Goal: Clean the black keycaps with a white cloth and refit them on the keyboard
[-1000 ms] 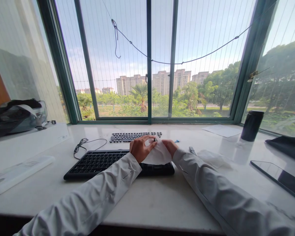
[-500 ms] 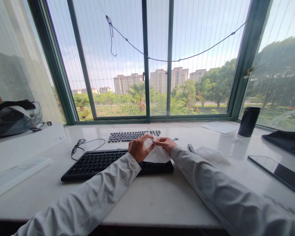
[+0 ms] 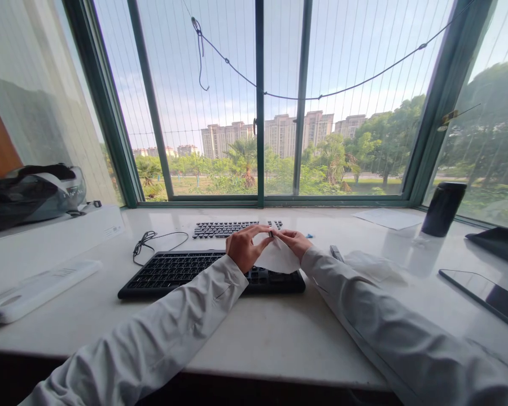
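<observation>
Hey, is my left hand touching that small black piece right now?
Touching. The head view shows the left hand pinching the small black piece between thumb and fingertip, above the white tissue.

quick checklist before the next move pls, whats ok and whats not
1. Small black piece gripped: ok, pinched in the left hand's fingertips.
2. White tissue in hand: ok, the right hand holds it up by the piece.
3. Piece clean: cannot tell, too small.
4. Keyboard fully visible: not ok, hands, left sleeve and tissue cover part.
5. Loose keycaps in rows: ok, laid out beyond the keyboard.
</observation>
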{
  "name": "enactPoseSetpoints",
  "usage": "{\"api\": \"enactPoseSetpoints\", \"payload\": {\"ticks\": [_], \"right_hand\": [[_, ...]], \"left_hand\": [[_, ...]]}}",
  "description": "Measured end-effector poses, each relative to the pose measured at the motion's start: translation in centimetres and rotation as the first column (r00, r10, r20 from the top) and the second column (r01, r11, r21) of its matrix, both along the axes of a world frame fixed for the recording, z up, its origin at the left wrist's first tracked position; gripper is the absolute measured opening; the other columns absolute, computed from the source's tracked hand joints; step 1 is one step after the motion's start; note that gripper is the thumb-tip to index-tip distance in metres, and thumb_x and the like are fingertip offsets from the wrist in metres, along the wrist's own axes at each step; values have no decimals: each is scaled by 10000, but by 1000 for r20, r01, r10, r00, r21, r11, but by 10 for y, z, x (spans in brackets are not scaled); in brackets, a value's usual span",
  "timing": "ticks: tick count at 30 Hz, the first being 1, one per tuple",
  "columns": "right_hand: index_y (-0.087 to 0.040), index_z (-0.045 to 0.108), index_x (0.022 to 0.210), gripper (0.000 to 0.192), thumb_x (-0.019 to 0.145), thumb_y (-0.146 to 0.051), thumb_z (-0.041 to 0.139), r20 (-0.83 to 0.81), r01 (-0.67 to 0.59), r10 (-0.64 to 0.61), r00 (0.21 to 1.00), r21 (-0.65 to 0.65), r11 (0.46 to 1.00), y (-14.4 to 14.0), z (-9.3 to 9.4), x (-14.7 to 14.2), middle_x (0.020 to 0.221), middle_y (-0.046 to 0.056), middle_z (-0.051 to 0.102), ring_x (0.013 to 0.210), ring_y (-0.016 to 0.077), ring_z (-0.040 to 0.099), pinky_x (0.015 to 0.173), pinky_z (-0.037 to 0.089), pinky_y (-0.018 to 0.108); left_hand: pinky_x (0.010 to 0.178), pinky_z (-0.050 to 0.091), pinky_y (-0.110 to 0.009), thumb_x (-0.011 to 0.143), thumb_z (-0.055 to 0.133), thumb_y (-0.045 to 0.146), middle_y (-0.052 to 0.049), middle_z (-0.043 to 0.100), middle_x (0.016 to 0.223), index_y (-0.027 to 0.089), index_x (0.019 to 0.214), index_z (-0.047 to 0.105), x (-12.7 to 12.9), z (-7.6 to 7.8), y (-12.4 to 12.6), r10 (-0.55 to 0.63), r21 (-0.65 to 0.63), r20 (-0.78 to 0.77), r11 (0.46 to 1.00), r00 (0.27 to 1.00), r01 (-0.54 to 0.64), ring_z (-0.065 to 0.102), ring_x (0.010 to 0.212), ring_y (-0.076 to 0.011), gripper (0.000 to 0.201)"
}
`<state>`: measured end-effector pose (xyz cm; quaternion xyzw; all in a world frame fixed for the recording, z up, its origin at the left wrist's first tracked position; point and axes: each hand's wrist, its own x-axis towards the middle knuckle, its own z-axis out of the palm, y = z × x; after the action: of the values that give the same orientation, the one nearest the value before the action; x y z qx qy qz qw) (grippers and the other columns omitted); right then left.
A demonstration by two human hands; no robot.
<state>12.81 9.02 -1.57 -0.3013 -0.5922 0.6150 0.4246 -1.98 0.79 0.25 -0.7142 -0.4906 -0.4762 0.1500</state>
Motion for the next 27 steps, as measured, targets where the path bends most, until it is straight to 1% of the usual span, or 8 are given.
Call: {"api": "enactPoseSetpoints", "payload": {"ticks": [5, 9, 11, 13, 15, 17, 22, 27], "right_hand": [[-164, 659, 671, 378, 547, -514, 731, -1, 103, -105, 995, 159, 982, -2, 1, -2, 606, -11, 623, 540, 106, 536, 542, 414, 234], [-158, 681, 715, 396, 556, -518, 720, -18, 150, -149, 989, 178, 972, -4, 1, -5, 651, 0, 642, 625, 122, 566, 599, 435, 230], [-160, 691, 748, 401, 558, -513, 721, -34, 131, -127, 991, 153, 979, -6, 2, -5, 689, 9, 660, 659, 132, 582, 611, 442, 229], [-170, 697, 805, 414, 566, -508, 722, -59, 78, -72, 996, 107, 991, -10, 2, -6, 719, 16, 675, 669, 142, 595, 610, 450, 237], [-181, 696, 854, 425, 579, -504, 720, -85, 5, 1, 996, 67, 998, -14, 4, -5, 728, 19, 681, 650, 148, 603, 597, 456, 249], [-181, 698, 847, 414, 587, -503, 717, -97, -36, 42, 994, 58, 998, -17, 5, -4, 717, 21, 681, 621, 149, 601, 578, 454, 255], [-167, 702, 765, 398, 578, -519, 710, -77, 17, -8, 997, 113, 993, -16, 7, -4, 693, 14, 674, 626, 144, 596, 603, 442, 249], [-166, 701, 735, 379, 581, -512, 708, -76, 39, -28, 997, 143, 989, -11, 3, -8, 691, 6, 669, 664, 139, 594, 642, 440, 241]], "left_hand": [[689, 495, -226, 781, 592, 430, 5, 690, 1012, 248, 908, 687, 1, -1, 0, 50, 19, 31, 999, 998, -51, 629, 689, -108, 241], [677, 499, -222, 777, 591, 450, -2, 696, 995, 245, 907, 689, 1, -2, 0, 84, 47, 26, 995, 996, -85, 638, 695, -103, 262], [682, 504, -225, 777, 588, 455, -1, 698, 989, 248, 912, 690, 0, -2, 0, 89, 59, 24, 994, 996, -91, 647, 720, -110, 267], [698, 509, -230, 778, 585, 460, -1, 698, 994, 255, 918, 694, 0, -3, 0, 93, 60, 28, 994, 995, -95, 657, 770, -125, 272], [721, 511, -232, 785, 576, 461, 9, 692, 1015, 272, 939, 694, -1, -3, 0, 88, 57, 25, 994, 996, -89, 657, 851, -137, 271], [744, 514, -235, 790, 569, 461, 22, 686, 1032, 294, 961, 691, -2, -4, 1, 76, 55, 19, 996, 997, -77, 647, 922, -144, 269], [770, 514, -263, 777, 575, 481, 18, 684, 1035, 317, 981, 690, -3, -4, 1, 82, 42, 27, 996, 996, -83, 645, 941, -163, 287], [691, 502, -231, 749, 584, 524, 32, 690, 1016, 328, 992, 687, -2, -2, -3, 115, 55, 17, 992, 993, -116, 669, 824, -148, 329]]}}
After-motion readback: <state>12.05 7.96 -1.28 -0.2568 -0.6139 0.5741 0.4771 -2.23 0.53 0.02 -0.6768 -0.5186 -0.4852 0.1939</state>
